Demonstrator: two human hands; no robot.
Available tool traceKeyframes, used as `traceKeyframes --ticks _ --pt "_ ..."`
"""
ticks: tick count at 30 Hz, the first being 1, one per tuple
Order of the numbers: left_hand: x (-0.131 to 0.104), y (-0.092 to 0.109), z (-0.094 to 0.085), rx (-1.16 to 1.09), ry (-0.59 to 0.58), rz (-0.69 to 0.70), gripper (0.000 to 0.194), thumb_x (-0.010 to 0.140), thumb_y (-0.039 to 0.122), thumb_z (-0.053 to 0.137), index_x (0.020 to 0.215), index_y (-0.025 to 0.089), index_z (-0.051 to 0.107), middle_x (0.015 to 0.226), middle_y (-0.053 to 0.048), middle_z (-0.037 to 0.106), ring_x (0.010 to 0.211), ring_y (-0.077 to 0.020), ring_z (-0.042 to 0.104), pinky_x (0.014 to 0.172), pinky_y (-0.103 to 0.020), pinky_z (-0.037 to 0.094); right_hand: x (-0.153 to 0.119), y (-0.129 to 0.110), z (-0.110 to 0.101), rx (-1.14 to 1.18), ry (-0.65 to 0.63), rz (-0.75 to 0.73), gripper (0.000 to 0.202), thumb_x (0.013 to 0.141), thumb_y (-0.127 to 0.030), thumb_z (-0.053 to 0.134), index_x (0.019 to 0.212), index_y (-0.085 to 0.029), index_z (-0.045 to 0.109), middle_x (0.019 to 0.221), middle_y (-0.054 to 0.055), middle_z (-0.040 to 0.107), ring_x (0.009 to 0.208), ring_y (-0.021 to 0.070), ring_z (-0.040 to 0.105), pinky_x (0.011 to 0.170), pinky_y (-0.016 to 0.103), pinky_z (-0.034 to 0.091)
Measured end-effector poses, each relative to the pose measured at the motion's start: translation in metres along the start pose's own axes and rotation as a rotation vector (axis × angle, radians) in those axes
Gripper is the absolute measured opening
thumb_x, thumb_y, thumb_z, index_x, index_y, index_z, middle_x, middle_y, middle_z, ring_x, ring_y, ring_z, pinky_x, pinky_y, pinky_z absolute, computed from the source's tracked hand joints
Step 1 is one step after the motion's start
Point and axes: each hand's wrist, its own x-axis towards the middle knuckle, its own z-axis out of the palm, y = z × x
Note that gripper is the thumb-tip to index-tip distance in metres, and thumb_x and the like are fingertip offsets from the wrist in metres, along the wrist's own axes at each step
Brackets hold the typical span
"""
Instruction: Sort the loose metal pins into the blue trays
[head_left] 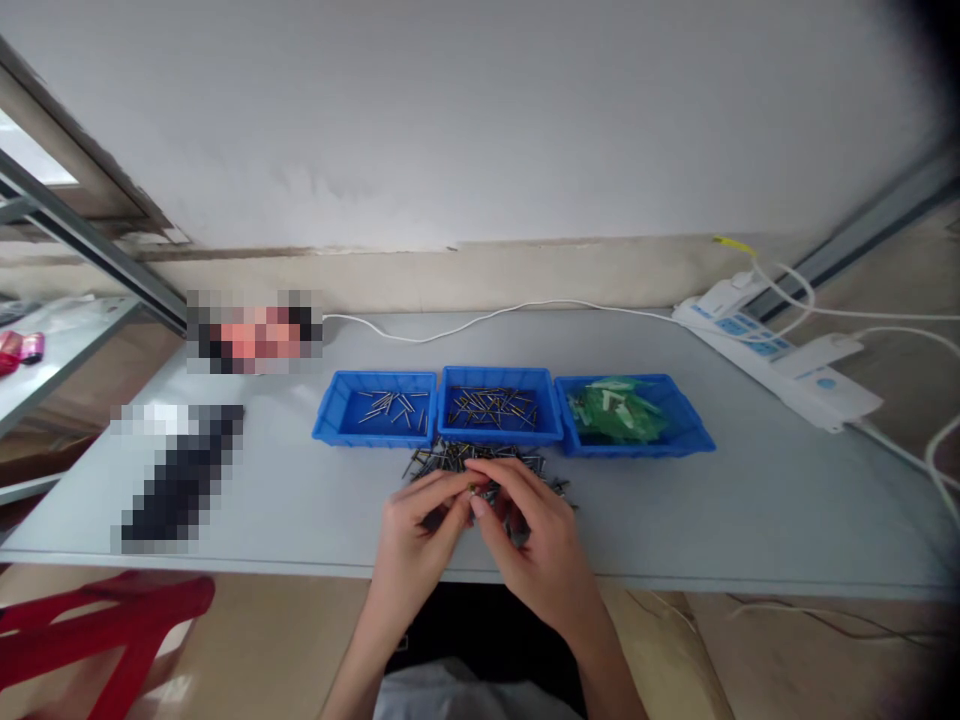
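My left hand and my right hand meet at the fingertips over the front of the grey table. Both are closed, pinching around something small that I cannot make out. Beneath and behind them lies a pile of thin metal pins, partly hidden by the fingers. Just behind the pile, three blue trays stand in a row. The left tray holds some scattered pins, the middle tray holds more, and the right tray contains a green plastic bag with pale pieces.
A white power strip with plugged-in cables lies at the back right. A white cable runs along the wall. Two pixelated items lie on the left. A red stool stands below at the left.
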Motion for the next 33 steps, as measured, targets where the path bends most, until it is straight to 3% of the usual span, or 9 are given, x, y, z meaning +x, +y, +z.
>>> traceKeyframes --ticks 7,23,33 --pt "-0.001 -0.0002 -0.001 0.014 0.001 -0.002 0.026 0.099 0.013 0.068 0.112 0.022 0.088 0.098 -0.007 0.085 0.085 -0.0185 0.08 0.068 -0.021 0.06 0.0001 -0.0003 0.0 0.012 -0.008 0.009 0.031 0.107 -0.022 0.059 0.136 -0.027 0.068 0.116 0.005 0.074 0.076 0.014 0.066 0.074 0.029 0.058" --pt "0.0008 -0.0008 0.0005 -0.003 0.014 -0.013 0.024 0.098 0.014 0.067 0.11 0.019 0.087 0.093 -0.008 0.082 0.072 -0.0163 0.074 0.064 -0.022 0.059 0.0009 0.0026 0.0003 0.028 0.066 -0.03 0.028 0.106 -0.022 0.065 0.132 -0.03 0.073 0.118 0.005 0.075 0.077 0.0148 0.07 0.074 0.03 0.063" --pt "0.0022 0.003 -0.0005 0.005 0.008 -0.001 0.02 0.099 0.017 0.067 0.102 0.017 0.087 0.074 -0.003 0.071 0.064 -0.0137 0.064 0.06 -0.02 0.052 0.0025 0.007 0.0025 0.071 0.121 -0.068 0.023 0.103 -0.018 0.07 0.122 -0.029 0.078 0.116 0.004 0.075 0.08 0.0127 0.072 0.071 0.026 0.063"
